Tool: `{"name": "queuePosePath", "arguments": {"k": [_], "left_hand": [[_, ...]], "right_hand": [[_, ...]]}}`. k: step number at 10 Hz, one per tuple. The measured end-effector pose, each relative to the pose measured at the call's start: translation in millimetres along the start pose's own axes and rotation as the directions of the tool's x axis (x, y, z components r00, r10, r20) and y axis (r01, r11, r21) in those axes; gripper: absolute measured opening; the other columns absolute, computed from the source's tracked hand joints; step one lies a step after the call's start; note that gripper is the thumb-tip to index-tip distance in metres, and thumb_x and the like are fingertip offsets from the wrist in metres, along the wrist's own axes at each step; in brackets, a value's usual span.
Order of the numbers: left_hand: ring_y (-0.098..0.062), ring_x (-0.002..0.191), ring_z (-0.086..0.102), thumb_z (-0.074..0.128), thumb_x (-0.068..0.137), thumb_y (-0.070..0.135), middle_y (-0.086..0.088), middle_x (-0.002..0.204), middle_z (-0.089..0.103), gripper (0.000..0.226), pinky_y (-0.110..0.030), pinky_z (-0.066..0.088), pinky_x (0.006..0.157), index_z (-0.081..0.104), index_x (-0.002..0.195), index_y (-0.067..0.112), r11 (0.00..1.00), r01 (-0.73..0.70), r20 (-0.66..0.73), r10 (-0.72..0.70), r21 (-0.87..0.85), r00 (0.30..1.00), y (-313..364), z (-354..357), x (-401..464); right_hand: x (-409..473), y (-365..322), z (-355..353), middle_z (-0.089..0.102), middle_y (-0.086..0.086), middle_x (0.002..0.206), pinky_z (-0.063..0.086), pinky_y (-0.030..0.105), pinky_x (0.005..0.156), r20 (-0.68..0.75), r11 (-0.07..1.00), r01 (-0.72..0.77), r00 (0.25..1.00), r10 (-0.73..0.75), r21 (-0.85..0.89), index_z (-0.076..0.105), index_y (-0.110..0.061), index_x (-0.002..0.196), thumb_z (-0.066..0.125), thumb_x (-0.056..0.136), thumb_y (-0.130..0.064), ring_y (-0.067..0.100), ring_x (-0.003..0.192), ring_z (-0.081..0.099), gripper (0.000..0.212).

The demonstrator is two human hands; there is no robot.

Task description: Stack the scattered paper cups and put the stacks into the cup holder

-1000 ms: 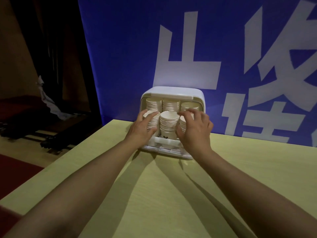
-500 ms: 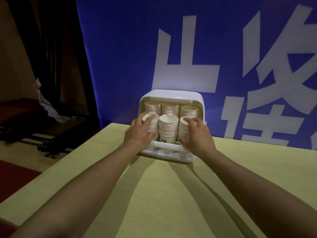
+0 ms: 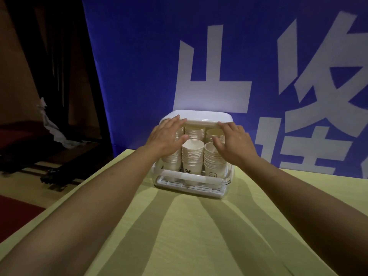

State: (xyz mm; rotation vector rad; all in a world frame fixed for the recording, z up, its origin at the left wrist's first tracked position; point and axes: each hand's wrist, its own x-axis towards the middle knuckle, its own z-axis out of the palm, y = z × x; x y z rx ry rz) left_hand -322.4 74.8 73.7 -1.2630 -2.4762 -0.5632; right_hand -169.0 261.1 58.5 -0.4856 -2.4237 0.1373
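Note:
A white cup holder with a clear lower front stands at the table's far edge, filled with stacks of white paper cups. The front middle stack and front right stack show plainly; a back row sits behind them. My left hand is raised in front of the left stack, fingers straight, fingertips touching the holder's upper front rim. My right hand reaches the same rim on the right, fingers extended, thumb by the right stack. Neither hand holds a cup.
The yellow-green table stretches toward me. A blue banner with large white characters hangs right behind the holder. Left of the table lie dark floor, a red mat and dark clutter.
Both hands have risen from the front cup stacks to the holder's upper front rim. The view has shifted closer to the holder.

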Motion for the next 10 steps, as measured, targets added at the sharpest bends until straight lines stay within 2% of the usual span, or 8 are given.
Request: {"name": "queuePosePath", "arguments": {"k": [1,2,4,5,6,7,8,10], "left_hand": [[-0.021,0.155,0.008,0.044,0.101,0.052,0.004,0.169,0.014,0.065,-0.051,0.008,0.126,0.018,0.159,0.038,0.999,-0.006,-0.026,0.007,0.034,1.0,0,1,-2],[-0.025,0.15,0.018,0.048,0.101,0.05,-0.002,0.16,0.026,0.064,-0.048,0.015,0.124,0.025,0.158,0.033,1.0,-0.004,-0.067,0.004,-0.003,0.998,5,-3,-7],[-0.022,0.132,0.032,0.051,0.1,0.047,-0.002,0.141,0.034,0.048,-0.043,0.044,0.103,0.048,0.145,0.031,0.997,0.024,-0.136,-0.034,-0.07,0.99,8,8,-49],[-0.021,0.132,0.035,0.052,0.1,0.044,0.001,0.143,0.035,0.042,-0.043,0.045,0.103,0.052,0.14,0.031,0.997,0.036,-0.147,-0.046,-0.068,0.988,7,23,-80],[-0.024,0.141,0.033,0.052,0.101,0.042,0.0,0.153,0.034,0.044,-0.046,0.037,0.114,0.05,0.143,0.031,0.998,0.055,-0.072,-0.058,-0.04,0.996,7,42,-111],[-0.024,0.153,0.014,0.047,0.103,0.045,0.0,0.165,0.02,0.06,-0.042,0.019,0.124,0.026,0.158,0.031,0.996,0.076,0.047,-0.078,0.05,0.996,9,53,-131],[-0.022,0.155,0.009,0.046,0.103,0.047,0.001,0.167,0.016,0.064,-0.043,0.014,0.125,0.021,0.159,0.03,0.992,0.103,0.065,-0.108,0.079,0.992,17,51,-133],[-0.018,0.14,0.035,0.051,0.101,0.043,0.007,0.153,0.038,0.055,-0.038,0.034,0.115,0.034,0.152,0.033,1.0,0.024,0.05,-0.024,-0.006,0.998,73,48,-149]], "right_hand": [[-3,-1,-3,0.047,0.003,0.149,0.043,0.05,0.105,-0.011,0.999,-0.008,1.0,0.008,0.045,0.031,-0.025,0.152,0.047,0.098,-0.052,0.028,0.133,0.044,0.062],[-12,-3,-7,0.047,0.005,0.148,0.044,0.048,0.105,-0.021,0.998,0.025,0.999,-0.024,0.061,0.024,-0.024,0.156,0.049,0.098,-0.048,0.028,0.13,0.044,0.067],[-54,-10,-5,0.042,0.004,0.146,0.046,0.041,0.103,0.006,0.994,0.106,0.994,-0.106,-0.004,0.031,-0.026,0.152,0.051,0.099,-0.042,0.024,0.13,0.038,0.059],[-84,-11,1,0.041,0.004,0.147,0.042,0.038,0.106,0.03,0.988,0.154,0.988,-0.153,-0.021,0.037,-0.024,0.149,0.054,0.098,-0.039,0.023,0.132,0.036,0.055],[-113,-11,12,0.039,0.0,0.149,0.038,0.035,0.111,0.102,0.986,0.163,0.982,-0.159,-0.027,0.041,-0.026,0.148,0.052,0.099,-0.042,0.021,0.135,0.034,0.052],[-135,-13,21,0.03,-0.004,0.156,0.036,0.038,0.115,0.188,0.997,0.077,0.979,-0.078,0.012,0.023,-0.032,0.155,0.049,0.1,-0.047,0.019,0.142,0.028,0.062],[-141,-16,21,0.027,-0.004,0.159,0.037,0.041,0.115,0.236,0.998,0.029,0.971,-0.043,0.063,0.015,-0.034,0.157,0.054,0.099,-0.045,0.02,0.144,0.028,0.07],[-160,-18,-11,0.03,-0.006,0.159,0.041,0.037,0.111,0.247,0.997,0.029,0.968,-0.044,0.065,0.035,-0.033,0.15,0.059,0.096,-0.04,0.019,0.141,0.034,0.06]]}}
